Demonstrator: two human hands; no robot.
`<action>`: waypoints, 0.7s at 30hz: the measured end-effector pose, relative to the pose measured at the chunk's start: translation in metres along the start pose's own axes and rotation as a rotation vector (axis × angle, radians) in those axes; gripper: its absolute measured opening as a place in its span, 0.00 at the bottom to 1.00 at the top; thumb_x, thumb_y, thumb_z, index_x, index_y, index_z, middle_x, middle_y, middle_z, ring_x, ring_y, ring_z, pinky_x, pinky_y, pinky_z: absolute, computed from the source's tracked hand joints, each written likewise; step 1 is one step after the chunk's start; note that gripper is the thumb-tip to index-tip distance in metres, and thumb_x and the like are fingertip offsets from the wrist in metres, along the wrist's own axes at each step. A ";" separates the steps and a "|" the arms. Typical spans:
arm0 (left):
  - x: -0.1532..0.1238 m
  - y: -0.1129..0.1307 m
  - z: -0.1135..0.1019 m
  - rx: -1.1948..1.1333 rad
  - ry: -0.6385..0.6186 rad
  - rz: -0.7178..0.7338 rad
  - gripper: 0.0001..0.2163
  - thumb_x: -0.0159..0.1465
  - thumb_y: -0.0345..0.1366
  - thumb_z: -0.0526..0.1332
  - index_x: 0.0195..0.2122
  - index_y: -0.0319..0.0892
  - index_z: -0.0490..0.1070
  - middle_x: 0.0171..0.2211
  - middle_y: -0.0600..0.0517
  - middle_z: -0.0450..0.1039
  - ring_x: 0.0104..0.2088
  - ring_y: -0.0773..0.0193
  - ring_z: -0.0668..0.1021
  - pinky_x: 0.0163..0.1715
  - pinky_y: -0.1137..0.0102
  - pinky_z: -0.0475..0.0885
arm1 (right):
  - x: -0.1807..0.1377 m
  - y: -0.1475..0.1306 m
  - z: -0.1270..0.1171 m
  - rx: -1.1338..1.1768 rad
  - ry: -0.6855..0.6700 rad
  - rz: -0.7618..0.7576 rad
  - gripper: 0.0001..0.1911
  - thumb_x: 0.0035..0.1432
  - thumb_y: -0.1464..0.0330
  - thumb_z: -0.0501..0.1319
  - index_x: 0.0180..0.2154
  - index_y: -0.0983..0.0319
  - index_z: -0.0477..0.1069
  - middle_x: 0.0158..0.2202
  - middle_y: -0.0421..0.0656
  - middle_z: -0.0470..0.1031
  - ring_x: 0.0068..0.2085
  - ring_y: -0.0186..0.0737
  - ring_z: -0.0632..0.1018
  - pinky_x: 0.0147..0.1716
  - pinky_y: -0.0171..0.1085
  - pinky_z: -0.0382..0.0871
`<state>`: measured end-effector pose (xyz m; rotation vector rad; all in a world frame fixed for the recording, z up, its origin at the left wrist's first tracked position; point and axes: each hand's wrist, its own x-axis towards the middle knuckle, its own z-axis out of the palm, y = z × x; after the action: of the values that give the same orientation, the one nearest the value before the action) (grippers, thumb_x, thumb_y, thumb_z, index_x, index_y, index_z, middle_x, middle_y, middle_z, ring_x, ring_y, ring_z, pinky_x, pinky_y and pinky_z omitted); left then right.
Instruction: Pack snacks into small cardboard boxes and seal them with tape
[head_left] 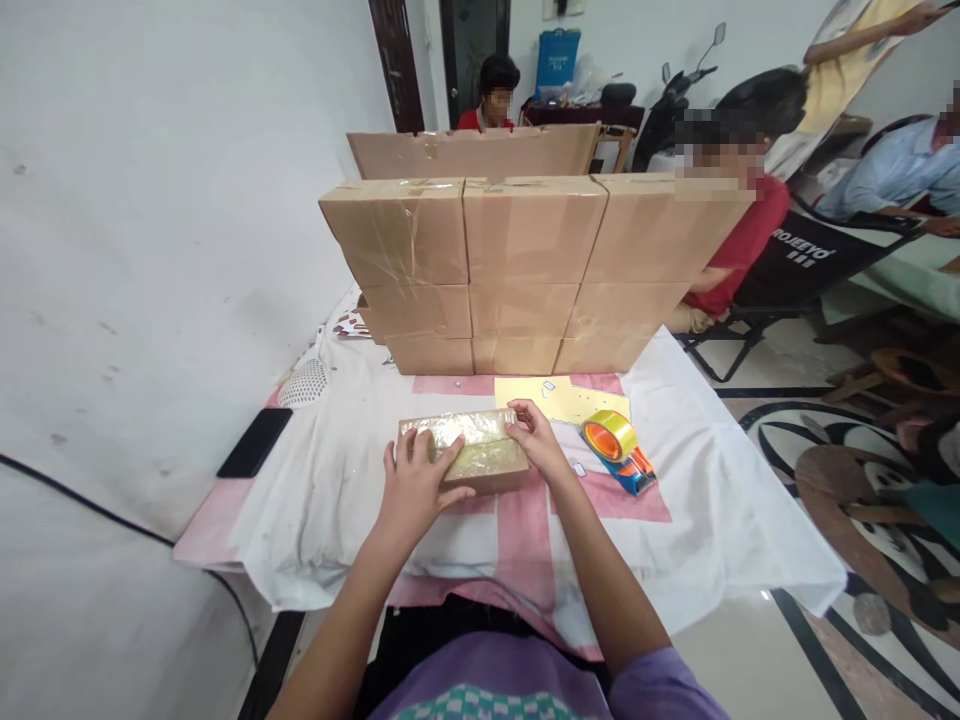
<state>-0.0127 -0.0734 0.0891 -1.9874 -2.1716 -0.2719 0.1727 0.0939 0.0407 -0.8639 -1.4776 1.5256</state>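
A small cardboard box (pixel 487 482) lies on the cloth-covered table in front of me, with shiny clear yellowish packing tape (pixel 480 428) along its top. My left hand (pixel 421 478) rests on the box's left part, its fingers spread over the top and the thumb stretched out low along the front side. At the right end, my right hand (pixel 535 436) has its fingers bent around the top corner, thumb on the tape. To the right sits a tape dispenser (pixel 636 470) in blue and orange, carrying a yellow tape roll (pixel 621 428). Neither hand touches it.
A wall of stacked cardboard boxes (pixel 525 240) stands across the table's back. Before it lies a yellow sheet (pixel 525 396). A black phone (pixel 255 443) lies at the left edge by the wall. People sit beyond the stack, one in a red shirt (pixel 761 225) at right.
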 end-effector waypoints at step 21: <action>0.014 -0.017 0.027 -0.117 0.037 0.198 0.28 0.68 0.43 0.62 0.69 0.52 0.61 0.66 0.44 0.66 0.67 0.46 0.68 0.69 0.44 0.51 | -0.072 0.001 -0.196 -0.303 0.286 0.153 0.31 0.49 0.52 0.70 0.51 0.61 0.72 0.43 0.48 0.79 0.43 0.51 0.79 0.41 0.48 0.76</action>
<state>-0.0313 -0.0543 0.0660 -2.2215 -1.9591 -0.4104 0.3794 0.1133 0.0199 -1.3424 -1.4750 1.2360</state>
